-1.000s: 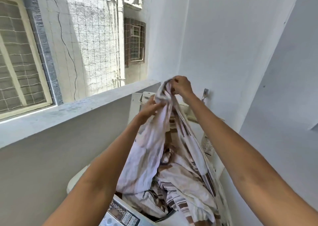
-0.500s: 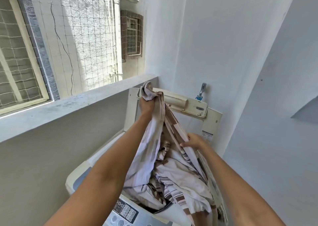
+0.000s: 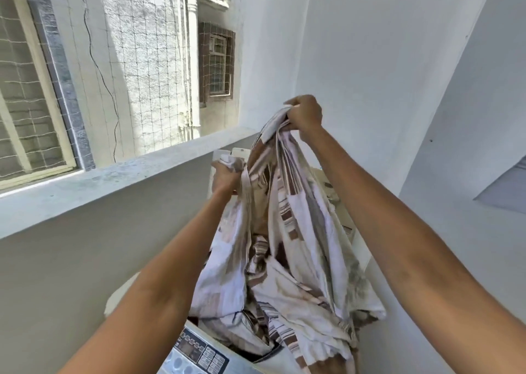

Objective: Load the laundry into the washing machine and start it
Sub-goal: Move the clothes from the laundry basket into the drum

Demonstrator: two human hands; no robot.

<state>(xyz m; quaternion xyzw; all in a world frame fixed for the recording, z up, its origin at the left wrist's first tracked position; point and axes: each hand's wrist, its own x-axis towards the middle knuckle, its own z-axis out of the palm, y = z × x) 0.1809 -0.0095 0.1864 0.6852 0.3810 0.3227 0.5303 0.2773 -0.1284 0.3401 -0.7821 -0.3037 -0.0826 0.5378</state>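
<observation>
— Laundry (image 3: 287, 231), a striped brown-and-white sheet, is held up above the open top of the washing machine (image 3: 199, 353), its lower folds heaped at the opening. What could go wrong?

— A fold at the near right is draped over the rim. If it is not fed in, it may be left outside or caught under the lid.

— How is it gripped?

— A bunched top edge is clenched in the right hand (image 3: 306, 114), raised high; a lower bunch is clutched in the left hand (image 3: 227, 174), further left.

— And its lie?

— Its long axis is stretched nearly upright, top end pointing up and far, tail hanging down into the drum.
</observation>
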